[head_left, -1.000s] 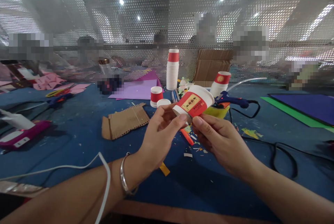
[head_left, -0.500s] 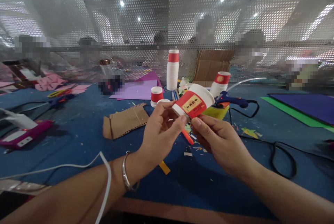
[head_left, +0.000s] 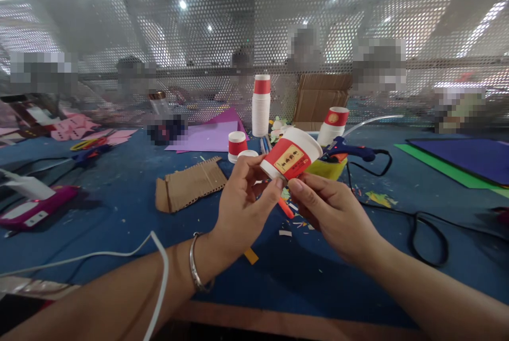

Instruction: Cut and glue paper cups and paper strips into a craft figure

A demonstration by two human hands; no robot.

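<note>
Up over the desk (head_left: 310, 296), a red and white paper cup (head_left: 292, 155) is held in the air, tipped over on its side a bit, with its wide mouth up to the right. The left hand (head_left: 242, 206) has its grip clamped on the cup's small end, thumb in front and fingers bent round behind. The right hand (head_left: 338, 208) comes in from the other side, thumb on top and fingers curled under, its tips by the cup's low side; I cannot tell if its grip is pinched on it. Both arms slant in from the bottom corners, and the hands almost meet. A shiny bracelet (head_left: 194, 264) is on the left wrist. Behind the cup are a tall stack of cups (head_left: 261, 113) and a blue glue gun (head_left: 356, 152). Torn cardboard (head_left: 193, 184) lies flat to the left. Far right is blue paper (head_left: 469, 158).
</note>
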